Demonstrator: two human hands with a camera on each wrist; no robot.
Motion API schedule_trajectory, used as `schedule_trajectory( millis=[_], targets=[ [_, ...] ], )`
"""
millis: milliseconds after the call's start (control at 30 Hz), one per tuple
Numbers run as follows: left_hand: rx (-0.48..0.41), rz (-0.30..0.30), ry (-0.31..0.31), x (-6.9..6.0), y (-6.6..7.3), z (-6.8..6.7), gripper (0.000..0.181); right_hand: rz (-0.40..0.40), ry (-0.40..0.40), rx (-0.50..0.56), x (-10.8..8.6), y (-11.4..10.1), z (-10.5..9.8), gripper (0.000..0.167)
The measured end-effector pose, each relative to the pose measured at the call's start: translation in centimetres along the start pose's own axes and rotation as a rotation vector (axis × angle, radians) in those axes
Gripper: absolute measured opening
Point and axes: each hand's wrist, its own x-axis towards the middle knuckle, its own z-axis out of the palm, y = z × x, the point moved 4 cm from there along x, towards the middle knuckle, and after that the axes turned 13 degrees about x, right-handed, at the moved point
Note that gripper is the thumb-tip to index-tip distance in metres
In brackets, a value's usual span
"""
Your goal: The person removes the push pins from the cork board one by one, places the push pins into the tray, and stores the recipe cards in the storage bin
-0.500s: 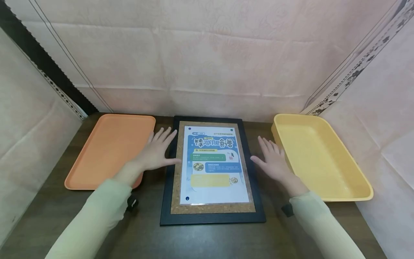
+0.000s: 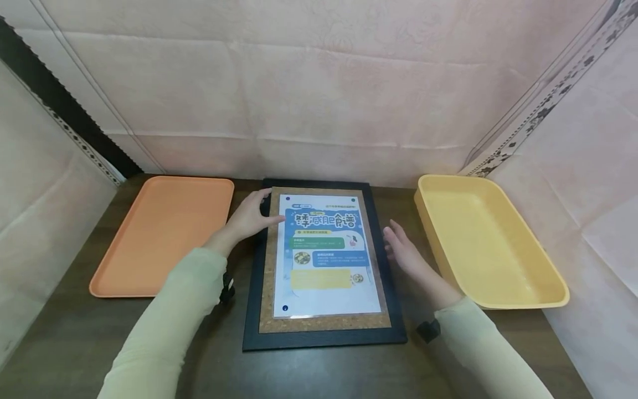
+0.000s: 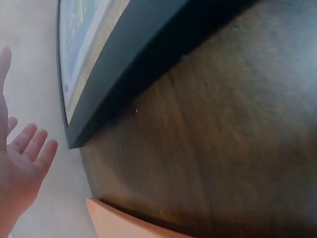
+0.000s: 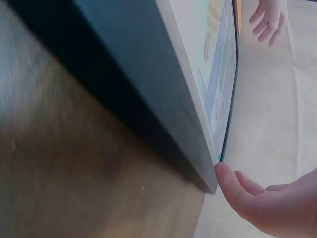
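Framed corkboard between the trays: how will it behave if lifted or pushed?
The framed corkboard will probably stay stiff when lifted, given its straight, thick-edged black frame. Pushed, it should slide rather than roll or tip, since it lies flat on the table. The sheet looks unpinned at its near right corner, which may lift.

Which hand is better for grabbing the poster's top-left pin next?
Probably the left hand: it's close to that pin, while the right hand is across by the black frame's right edge.
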Motion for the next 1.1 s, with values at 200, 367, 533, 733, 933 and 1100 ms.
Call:
schedule_trajectory(
  millis=[200,367,533,733,933,1100],
  targets=[
    [-0.056,-0.025,-0.02,1.1,0.0,1.3,0.084,-0.005,-0.045,0.014,-0.2,0.4,1.5,0.081],
    [-0.08,0.004,-0.032,1.2,0.2,1.8,0.081,0.011,-0.06,0.048,-0.3,0.0,2.3,0.079],
    [-0.089,0.013,-0.012,1.3,0.2,1.7,0.078,0.022,-0.055,0.081,-0.3,-0.5,2.5,0.08],
    [-0.101,0.011,-0.017,1.1,-0.2,1.8,0.076,0.02,-0.07,0.082,-0.4,-0.5,2.8,0.08],
    [-0.105,0.002,-0.009,0.8,-0.8,1.6,0.076,0.024,-0.089,0.11,-0.1,-0.6,3.3,0.08],
    [-0.087,-0.018,-0.003,0.5,-1.3,1.3,0.077,0.045,-0.052,0.191,0.3,-0.6,3.0,0.081]
  ],
)
